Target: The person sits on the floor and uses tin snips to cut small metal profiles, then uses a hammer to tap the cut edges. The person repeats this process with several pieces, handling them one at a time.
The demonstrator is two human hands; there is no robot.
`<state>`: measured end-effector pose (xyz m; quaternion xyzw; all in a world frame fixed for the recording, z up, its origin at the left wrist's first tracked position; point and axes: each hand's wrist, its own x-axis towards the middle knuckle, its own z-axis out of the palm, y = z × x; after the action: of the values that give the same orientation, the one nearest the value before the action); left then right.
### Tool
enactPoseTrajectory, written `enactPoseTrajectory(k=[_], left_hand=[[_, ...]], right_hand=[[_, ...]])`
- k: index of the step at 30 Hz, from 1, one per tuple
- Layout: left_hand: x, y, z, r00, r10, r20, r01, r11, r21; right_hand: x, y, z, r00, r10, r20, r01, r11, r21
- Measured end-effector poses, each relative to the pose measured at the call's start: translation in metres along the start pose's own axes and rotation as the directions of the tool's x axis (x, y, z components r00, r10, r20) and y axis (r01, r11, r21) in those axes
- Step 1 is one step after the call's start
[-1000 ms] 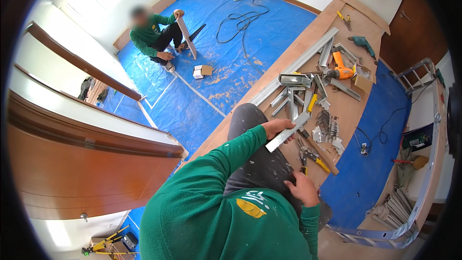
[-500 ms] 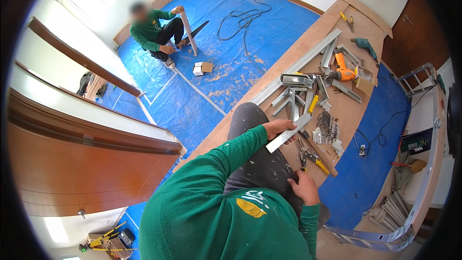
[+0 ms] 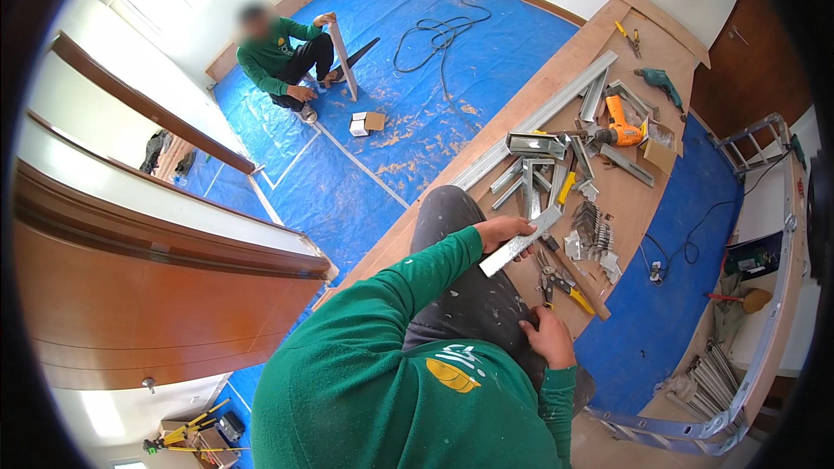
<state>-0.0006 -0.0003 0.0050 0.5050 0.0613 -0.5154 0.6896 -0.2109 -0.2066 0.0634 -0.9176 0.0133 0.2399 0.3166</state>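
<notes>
My left hand [image 3: 506, 232] is closed round a short silver metal channel piece [image 3: 521, 241], held slantwise above my left thigh. My right hand [image 3: 552, 340] rests on my right thigh with nothing visible in it, its thumb apart from the fingers; part of the fingers is hidden. Just beyond it, tin snips with yellow handles [image 3: 569, 291] lie on the plywood board [image 3: 512, 135]. Further along the board are several cut metal channels [image 3: 536, 146], an orange drill [image 3: 619, 126], a row of small metal brackets [image 3: 592, 233] and a yellow-handled tool [image 3: 566, 188].
A teal drill [image 3: 658, 83] and pliers [image 3: 629, 37] lie at the board's far end. An aluminium ladder [image 3: 786, 278] stands at right. On the blue sheet [image 3: 365, 26], a co-worker [image 3: 278, 61] crouches holding a wooden piece [image 3: 342, 59], near a small box [image 3: 366, 124] and a cable [image 3: 443, 35].
My hands and the metal channel piece stay almost still. The co-worker's lower hand has shifted slightly.
</notes>
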Motion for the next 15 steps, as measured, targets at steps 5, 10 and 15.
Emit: enactPoseTrajectory(k=[5, 10, 15], left_hand=[[0.003, -0.003, -0.0033, 1.0, -0.008, -0.006, 0.008, 1.0, -0.009], [-0.0004, 0.0009, 0.0004, 1.0, -0.005, -0.003, 0.005, 1.0, 0.005], [-0.0001, 0.0001, -0.0001, 1.0, -0.001, 0.008, 0.001, 1.0, -0.003]], right_hand=[[0.0029, 0.0017, 0.0016, 1.0, -0.001, -0.011, 0.001, 1.0, 0.009], [0.006, 0.0046, 0.0026, 1.0, -0.004, -0.023, 0.004, 1.0, 0.008], [0.0088, 0.007, 0.0041, 1.0, 0.0, -0.013, 0.001, 1.0, 0.011]])
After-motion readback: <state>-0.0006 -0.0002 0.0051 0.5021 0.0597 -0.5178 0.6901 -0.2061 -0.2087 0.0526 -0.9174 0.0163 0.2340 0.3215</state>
